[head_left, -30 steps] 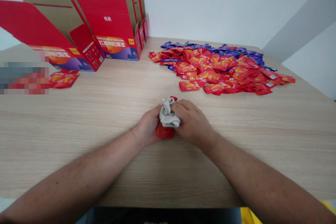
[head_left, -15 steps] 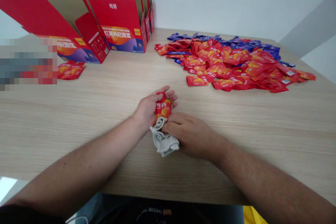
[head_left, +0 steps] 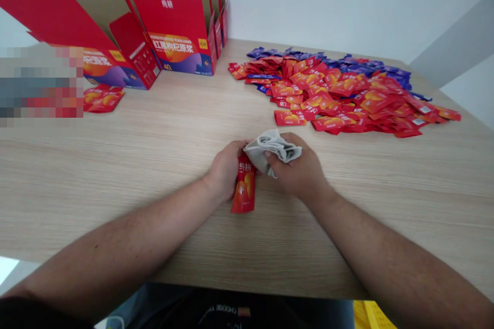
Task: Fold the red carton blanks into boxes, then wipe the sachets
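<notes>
Pale wood-grain table (head_left: 162, 136), glossy sachet heap (head_left: 339, 97) beyond; my right hand (head_left: 306, 172) and left hand (head_left: 224, 172) both grip: crumpled grey cloth (head_left: 268, 148) in the right, slim, shiny red sachet (head_left: 244, 190) in the left, top beside cloth.

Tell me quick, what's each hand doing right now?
Left hand: closed, holding a red-and-orange rectangular packet.
Right hand: closed, holding a bunched pale-grey fabric cloth.

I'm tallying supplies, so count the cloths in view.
1: the grey cloth, in the right hand, beside the left hand holding a red packet. Others could be hidden.
</notes>
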Demonstrator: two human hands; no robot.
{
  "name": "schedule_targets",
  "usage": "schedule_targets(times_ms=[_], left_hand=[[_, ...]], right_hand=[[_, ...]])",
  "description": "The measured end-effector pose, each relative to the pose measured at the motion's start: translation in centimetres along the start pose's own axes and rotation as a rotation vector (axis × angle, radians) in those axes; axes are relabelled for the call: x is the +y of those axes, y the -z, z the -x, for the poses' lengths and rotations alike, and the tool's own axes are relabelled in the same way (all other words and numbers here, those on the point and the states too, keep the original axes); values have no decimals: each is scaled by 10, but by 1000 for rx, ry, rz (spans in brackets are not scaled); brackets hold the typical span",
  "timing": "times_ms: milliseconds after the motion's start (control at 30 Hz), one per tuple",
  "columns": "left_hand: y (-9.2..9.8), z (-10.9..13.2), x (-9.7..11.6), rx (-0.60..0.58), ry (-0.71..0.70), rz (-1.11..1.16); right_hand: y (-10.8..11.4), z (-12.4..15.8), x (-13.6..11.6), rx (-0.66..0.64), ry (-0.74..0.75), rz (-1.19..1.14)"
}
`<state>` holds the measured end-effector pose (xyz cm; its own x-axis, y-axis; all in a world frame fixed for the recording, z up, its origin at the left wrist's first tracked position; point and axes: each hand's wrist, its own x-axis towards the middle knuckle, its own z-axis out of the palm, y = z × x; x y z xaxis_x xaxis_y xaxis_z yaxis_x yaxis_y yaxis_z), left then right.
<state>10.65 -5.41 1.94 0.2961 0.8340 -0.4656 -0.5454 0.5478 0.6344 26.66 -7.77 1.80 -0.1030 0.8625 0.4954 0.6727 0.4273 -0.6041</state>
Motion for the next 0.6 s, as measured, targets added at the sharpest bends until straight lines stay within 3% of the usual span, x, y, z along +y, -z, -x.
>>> schedule_targets(times_ms=[200,367,433,500,600], left_hand=[[6,1,18,-20,-125,-25],[7,-6,20,72,-308,-124],[7,-9,18,99,-400,-176],[8,-11,15,110,-429,-233],[9,-11,10,75,-380,-213]], right_hand=[[8,-10,6,55,-118,-98],[23,-3,-7,121,11,-50],[26,3,-17,74,189,-28],[21,8,-24,-57,359,-24],[3,10,-19,-179,350,-15]])
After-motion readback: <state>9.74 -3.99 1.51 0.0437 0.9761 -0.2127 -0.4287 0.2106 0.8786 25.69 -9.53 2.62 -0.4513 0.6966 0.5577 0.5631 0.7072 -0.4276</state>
